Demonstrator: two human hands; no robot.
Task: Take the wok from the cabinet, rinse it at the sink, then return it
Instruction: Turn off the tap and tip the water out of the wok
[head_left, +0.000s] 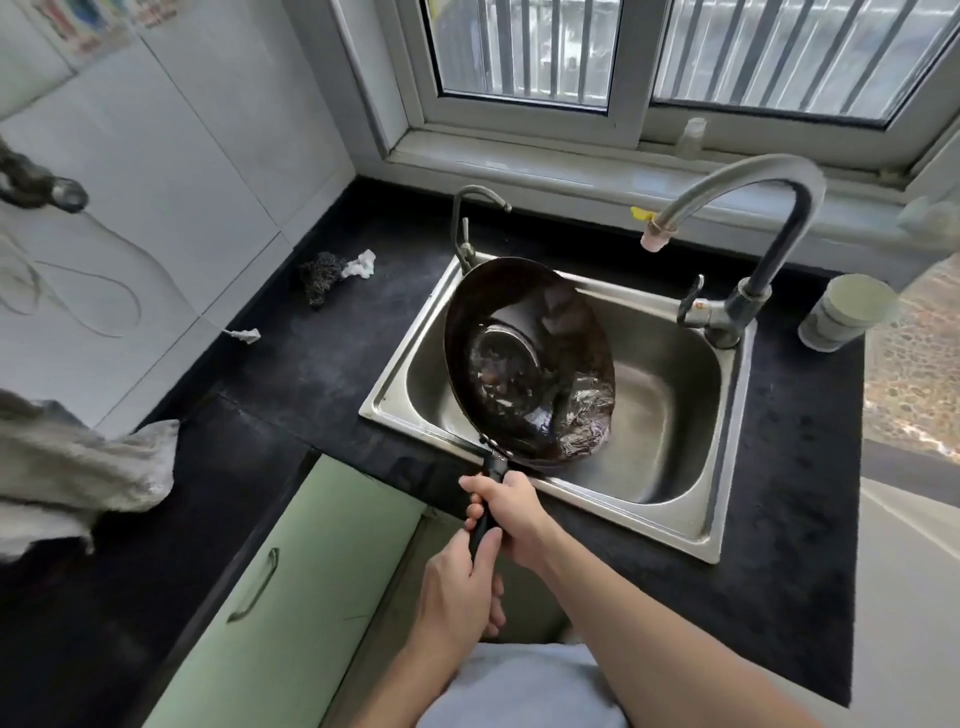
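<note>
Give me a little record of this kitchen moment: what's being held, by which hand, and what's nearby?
item held: wok, dark, tilted over the sink
right hand: grips the handle nearer the bowl
left hand: grips the handle's far end
sink type: steel, set in a black counter
faucet: curved, no stream visible
nearby: dark scrubber at left, cup at right

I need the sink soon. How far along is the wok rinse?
Done: the wok is out of the cabinet. In hand: left hand and right hand grip its handle, tilting it over the sink; inside looks wet. Left: returning it to the cabinet.
</note>
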